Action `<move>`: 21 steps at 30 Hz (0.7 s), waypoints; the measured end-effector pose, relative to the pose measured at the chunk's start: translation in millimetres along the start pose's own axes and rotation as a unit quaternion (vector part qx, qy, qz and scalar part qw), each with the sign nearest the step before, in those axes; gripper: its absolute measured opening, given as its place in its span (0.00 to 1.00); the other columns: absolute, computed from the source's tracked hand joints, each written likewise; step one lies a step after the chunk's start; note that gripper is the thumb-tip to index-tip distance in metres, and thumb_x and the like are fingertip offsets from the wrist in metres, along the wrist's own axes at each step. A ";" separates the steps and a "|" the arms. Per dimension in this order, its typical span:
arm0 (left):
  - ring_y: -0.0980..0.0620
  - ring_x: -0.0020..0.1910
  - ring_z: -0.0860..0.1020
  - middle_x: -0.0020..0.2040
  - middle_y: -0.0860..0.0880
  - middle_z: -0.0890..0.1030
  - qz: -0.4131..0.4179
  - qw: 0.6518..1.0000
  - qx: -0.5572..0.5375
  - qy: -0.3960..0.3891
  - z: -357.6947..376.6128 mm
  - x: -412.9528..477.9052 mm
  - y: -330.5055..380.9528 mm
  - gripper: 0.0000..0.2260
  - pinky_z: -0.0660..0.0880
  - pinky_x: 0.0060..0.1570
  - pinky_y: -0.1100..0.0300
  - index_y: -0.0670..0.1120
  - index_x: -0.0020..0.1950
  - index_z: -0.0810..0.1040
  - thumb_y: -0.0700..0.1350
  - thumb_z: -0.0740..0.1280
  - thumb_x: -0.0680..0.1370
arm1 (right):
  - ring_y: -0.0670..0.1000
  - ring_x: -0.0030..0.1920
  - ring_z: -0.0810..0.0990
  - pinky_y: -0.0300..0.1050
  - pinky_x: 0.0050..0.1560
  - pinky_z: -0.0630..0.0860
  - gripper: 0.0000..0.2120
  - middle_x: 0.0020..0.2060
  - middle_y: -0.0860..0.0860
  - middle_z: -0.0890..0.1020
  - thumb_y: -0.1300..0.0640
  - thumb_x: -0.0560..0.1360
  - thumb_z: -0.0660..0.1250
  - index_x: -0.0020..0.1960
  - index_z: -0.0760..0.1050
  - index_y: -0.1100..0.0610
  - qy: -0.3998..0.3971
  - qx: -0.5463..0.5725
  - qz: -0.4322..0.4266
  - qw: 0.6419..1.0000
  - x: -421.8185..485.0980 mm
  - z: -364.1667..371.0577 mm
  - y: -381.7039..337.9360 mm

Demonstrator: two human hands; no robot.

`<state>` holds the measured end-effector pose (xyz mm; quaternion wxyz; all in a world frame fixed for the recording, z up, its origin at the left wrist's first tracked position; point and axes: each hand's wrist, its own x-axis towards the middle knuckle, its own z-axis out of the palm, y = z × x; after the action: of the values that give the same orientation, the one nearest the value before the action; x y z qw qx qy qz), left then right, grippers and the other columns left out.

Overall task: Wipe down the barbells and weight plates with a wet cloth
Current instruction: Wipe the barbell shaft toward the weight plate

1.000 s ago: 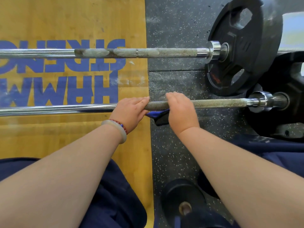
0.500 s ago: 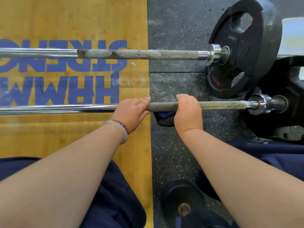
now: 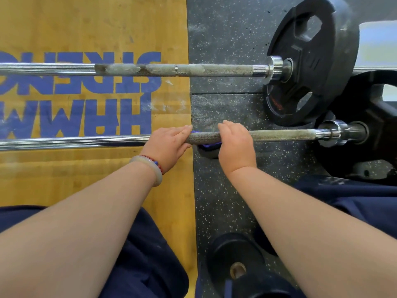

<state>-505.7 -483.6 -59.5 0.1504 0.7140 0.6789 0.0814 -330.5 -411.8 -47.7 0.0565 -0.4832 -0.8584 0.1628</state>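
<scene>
Over the wooden platform (image 3: 86, 179) on the left, the smooth chrome length of the near barbell (image 3: 279, 134) is seen. The bar lies across the whole view, from the left edge to the plates on the right. It is held by the left hand (image 3: 168, 143) just where the platform meets the rubber floor (image 3: 225, 39). The grip is closed round the shaft, fingers above and thumb below, and it is judged to be there for steadying.

Just to the right of this hand, the blue cloth (image 3: 209, 145) is wrapped round the knurled section — only a small edge above the bar and a fold below it are visible. The cloth is clamped by the right hand (image 3: 235, 147), whose grip is closed over cloth and bar together.

The step in hand is judged to be the wiping of the knurling toward the collar (image 3: 332, 132). To do it well, the bar should be kept from turning by the left hand. The cloth should be drawn to the right with firm pressure and a little twisting, so that the underside is reached also. Pale residue is seen on the knurling between the right hand and the collar — more than one pass will probably be needed there. Near the collar the fingers should be kept back, since they could be pinched against it.

Further away, the far barbell (image 3: 214, 69) carries chalky patches and its weight plate (image 3: 322, 50) looks dusty. Both are judged not yet wiped.
</scene>
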 end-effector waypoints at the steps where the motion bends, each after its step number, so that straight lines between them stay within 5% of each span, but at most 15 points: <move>1: 0.40 0.52 0.81 0.57 0.41 0.81 0.002 1.000 0.000 0.002 -0.3 -0.2 0.5 0.19 0.77 0.50 0.47 0.36 0.64 0.75 0.41 0.70 0.75 | 0.64 0.53 0.78 0.55 0.58 0.71 0.15 0.53 0.63 0.80 0.71 0.69 0.64 0.55 0.77 0.68 0.000 0.003 0.026 1.000 0.2 0.2 0.0; 3: 0.40 0.49 0.82 0.55 0.40 0.82 0.004 1.000 0.000 0.011 0.6 0.4 -0.5 0.19 0.78 0.47 0.47 0.35 0.62 0.77 0.40 0.72 0.73 | 0.63 0.52 0.77 0.54 0.58 0.69 0.14 0.51 0.61 0.81 0.70 0.71 0.61 0.55 0.77 0.66 0.017 0.014 0.046 0.999 1.9 3.2 -13.1; 6: 0.42 0.45 0.83 0.52 0.42 0.83 0.016 0.999 -0.011 0.030 0.5 1.7 0.6 0.14 0.79 0.43 0.50 0.36 0.58 0.79 0.42 0.66 0.76 | 0.61 0.46 0.80 0.54 0.54 0.74 0.20 0.45 0.58 0.82 0.63 0.69 0.50 0.50 0.79 0.65 0.011 0.065 -0.047 0.997 0.7 11.3 -44.1; 10: 0.43 0.52 0.81 0.56 0.43 0.82 0.000 1.000 -0.030 -0.011 -4.2 2.6 1.8 0.17 0.77 0.50 0.51 0.38 0.61 0.78 0.48 0.60 0.79 | 0.61 0.57 0.79 0.52 0.63 0.70 0.21 0.55 0.60 0.81 0.64 0.72 0.53 0.59 0.77 0.66 -0.020 0.069 -0.114 0.991 -4.4 8.6 -41.5; 15: 0.46 0.66 0.72 0.67 0.46 0.74 -0.104 0.994 0.000 -0.025 -7.6 -6.8 -8.6 0.25 0.67 0.64 0.51 0.42 0.73 0.67 0.56 0.59 0.80 | 0.52 0.62 0.72 0.42 0.61 0.66 0.23 0.62 0.51 0.76 0.68 0.77 0.53 0.68 0.70 0.56 0.038 0.121 0.128 0.984 18.1 -20.2 -11.5; 21: 0.46 0.58 0.76 0.59 0.48 0.79 -0.102 0.994 0.030 -0.039 -14.3 -10.7 -19.8 0.25 0.70 0.58 0.51 0.44 0.68 0.73 0.59 0.60 0.79 | 0.40 0.52 0.68 0.21 0.55 0.59 0.16 0.54 0.51 0.75 0.66 0.79 0.53 0.63 0.72 0.62 0.203 0.277 0.121 0.931 29.3 -23.3 -42.7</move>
<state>-529.7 -492.1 -51.6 0.1628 0.6482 0.7437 0.0171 -374.7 -402.2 -13.3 0.3408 -0.5712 -0.6845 0.2985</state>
